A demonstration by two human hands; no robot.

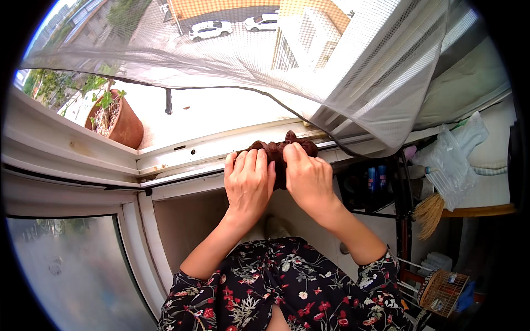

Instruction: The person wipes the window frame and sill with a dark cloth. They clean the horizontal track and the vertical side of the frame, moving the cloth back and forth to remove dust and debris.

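Note:
Both hands are at the white window frame's bottom track (207,154), on a bunched dark brown cloth (278,154). My left hand (249,182) lies over the cloth's left part, fingers curled over the track and thumb along the cloth. My right hand (308,178) grips the cloth's right part with its fingers bent in; a fold sticks up above the knuckles. Part of the cloth hangs down between the hands. Dirt marks show in the track left of the cloth. Above the hands, a loose insect screen (372,95) with a dark edge drapes across the opening.
A terracotta pot (126,124) with a leafy plant stands on the outer ledge at left. A frosted glass pane (70,265) is at lower left. On the right are a black shelf with blue cans (377,178), plastic bags (451,161), a straw brush (429,215) and a small cage (443,291).

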